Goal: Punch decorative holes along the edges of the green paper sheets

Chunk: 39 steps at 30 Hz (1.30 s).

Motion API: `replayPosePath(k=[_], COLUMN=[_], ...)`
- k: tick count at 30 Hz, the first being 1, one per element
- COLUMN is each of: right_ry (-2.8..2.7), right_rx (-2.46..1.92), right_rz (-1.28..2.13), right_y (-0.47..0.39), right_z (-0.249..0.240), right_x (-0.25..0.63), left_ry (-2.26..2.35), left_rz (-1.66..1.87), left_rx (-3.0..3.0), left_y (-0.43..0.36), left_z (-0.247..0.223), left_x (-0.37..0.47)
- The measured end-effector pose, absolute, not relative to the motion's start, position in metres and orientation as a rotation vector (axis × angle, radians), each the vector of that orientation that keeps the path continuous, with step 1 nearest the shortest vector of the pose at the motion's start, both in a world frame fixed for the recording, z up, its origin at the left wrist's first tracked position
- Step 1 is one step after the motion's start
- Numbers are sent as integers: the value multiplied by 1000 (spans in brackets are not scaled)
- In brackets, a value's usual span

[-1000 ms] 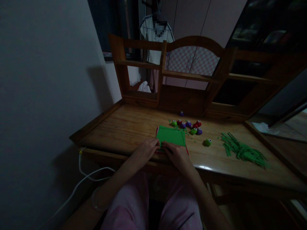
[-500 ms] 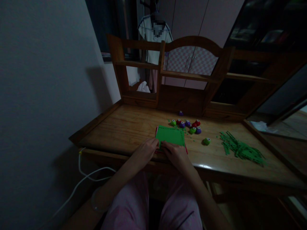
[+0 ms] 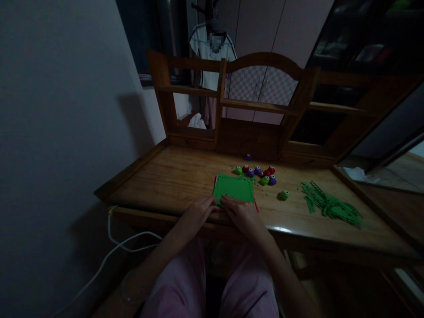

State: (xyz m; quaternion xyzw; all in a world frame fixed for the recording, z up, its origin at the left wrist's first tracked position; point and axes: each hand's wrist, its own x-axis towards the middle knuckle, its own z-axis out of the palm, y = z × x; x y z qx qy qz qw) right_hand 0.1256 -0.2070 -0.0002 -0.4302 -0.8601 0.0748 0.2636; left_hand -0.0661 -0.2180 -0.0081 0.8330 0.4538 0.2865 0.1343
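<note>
Green sheet (image 3: 233, 185) flat on the desk (image 3: 159, 176), in front of me. My left hand (image 3: 200, 208) touches its near left corner; my right hand (image 3: 243, 214) covers its near edge. Cannot tell whether either pinches. Farther right: green strips (image 3: 331, 206).

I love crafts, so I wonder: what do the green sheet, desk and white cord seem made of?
Sheet: matte, perhaps paper or foam, given its flat, even green. Desk: glossy wood or veneer, showing grain and glare. Cord: probably smooth plastic, bending in curves.
</note>
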Motion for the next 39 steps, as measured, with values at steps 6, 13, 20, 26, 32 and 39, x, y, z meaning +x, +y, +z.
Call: replayPosePath(k=[6, 13, 20, 26, 32, 39], right_ry=[-2309, -2290, -2313, -2311, -2295, -2282], right_rx=[-1142, -1212, -1256, -1215, -1192, -1196], right_rz=[241, 218, 136, 143, 157, 163], right_y=[-208, -207, -206, -208, -206, -206], right_z=[-2, 1, -1, 3, 0, -2], right_x=[127, 126, 126, 125, 125, 124], left_ry=[1328, 1297, 1281, 1318, 1269, 1259], left_rz=[963, 894, 792, 709, 702, 667], left_rx=[2148, 2219, 2419, 2519, 2534, 2523], left_y=[-206, -195, -198, -203, -202, -203], left_z=[-12, 1, 7, 11, 9, 9], left_x=[-75, -73, -65, -61, -64, -64])
